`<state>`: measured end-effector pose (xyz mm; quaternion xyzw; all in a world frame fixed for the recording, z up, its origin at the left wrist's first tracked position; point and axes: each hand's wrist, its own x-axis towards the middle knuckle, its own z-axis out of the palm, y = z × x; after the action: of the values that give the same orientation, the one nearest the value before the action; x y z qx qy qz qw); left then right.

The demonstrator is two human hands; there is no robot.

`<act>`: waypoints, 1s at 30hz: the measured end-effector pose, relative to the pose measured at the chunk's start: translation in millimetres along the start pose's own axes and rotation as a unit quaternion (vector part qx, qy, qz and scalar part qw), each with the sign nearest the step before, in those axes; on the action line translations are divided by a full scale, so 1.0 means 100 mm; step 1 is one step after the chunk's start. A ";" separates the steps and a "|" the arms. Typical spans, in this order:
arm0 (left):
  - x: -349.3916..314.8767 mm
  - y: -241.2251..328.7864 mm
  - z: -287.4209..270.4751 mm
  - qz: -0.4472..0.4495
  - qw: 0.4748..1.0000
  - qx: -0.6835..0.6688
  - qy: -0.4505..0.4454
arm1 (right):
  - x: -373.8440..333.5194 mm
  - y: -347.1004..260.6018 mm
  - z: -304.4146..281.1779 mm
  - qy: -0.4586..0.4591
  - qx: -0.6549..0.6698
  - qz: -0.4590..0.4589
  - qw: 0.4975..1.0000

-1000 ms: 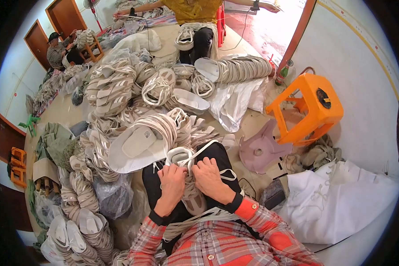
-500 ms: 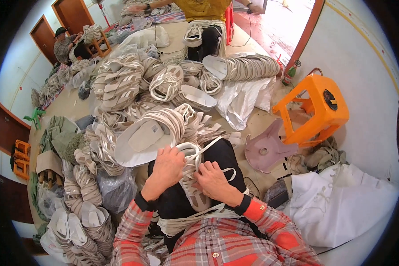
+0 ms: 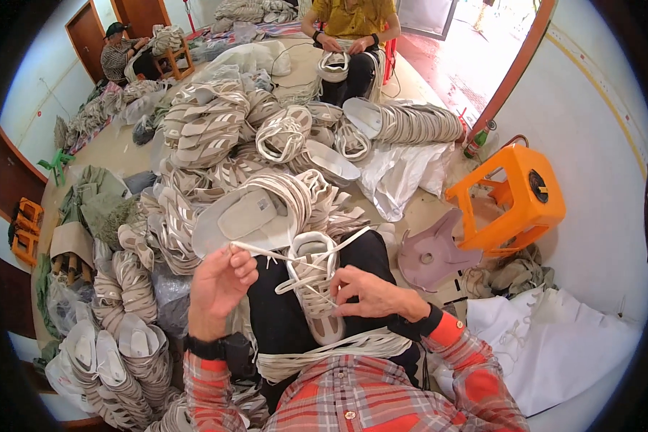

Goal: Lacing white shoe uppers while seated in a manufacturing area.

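A beige and white shoe upper [image 3: 317, 306] lies on my black-trousered lap, toe toward me. My left hand [image 3: 222, 291] is closed, pinching the end of a white shoelace [image 3: 263, 252], which is drawn out to the left from the eyelets. My right hand [image 3: 373, 294] rests at the right edge of the upper with curled fingers; what they pinch there is hidden. A loose lace loop hangs over the left side of the upper. Across my lap, nearer to me, lies a bundle of white laces [image 3: 331, 351].
Ahead and left are heaps of nested shoe uppers [image 3: 212, 129]. At the right stand an orange plastic stool [image 3: 515, 191], a mauve plastic piece [image 3: 435, 252] and white sheeting [image 3: 547, 345]. A co-worker in a yellow top [image 3: 353, 18] sits opposite; another person [image 3: 115, 57] sits far left.
My left hand has moved from the upper out to the left, drawing the lace with it. My right hand has shifted slightly right. The co-worker's spread arms have come together over their shoe upper.
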<state>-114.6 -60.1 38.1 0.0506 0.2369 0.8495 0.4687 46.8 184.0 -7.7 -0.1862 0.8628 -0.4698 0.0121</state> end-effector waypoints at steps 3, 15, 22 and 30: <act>-0.22 -0.03 0.05 0.021 0.997 0.067 0.026 | -0.09 0.00 -0.04 -0.005 0.082 0.058 0.995; -0.39 -0.18 -0.05 0.075 0.664 0.725 0.165 | -0.23 -0.19 0.26 0.118 -0.191 0.212 0.951; -0.38 -0.23 -0.23 -0.032 0.993 -0.058 0.096 | -0.03 0.11 0.23 0.083 -0.263 0.249 0.928; -0.62 -0.35 -0.37 0.055 0.969 -0.188 0.152 | 0.10 0.32 0.23 0.149 -0.190 0.233 0.942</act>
<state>-64.3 -108.2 -2.3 -0.1548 0.1378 0.9012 0.3806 32.7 177.7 -44.9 0.0934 0.9471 -0.3040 -0.0432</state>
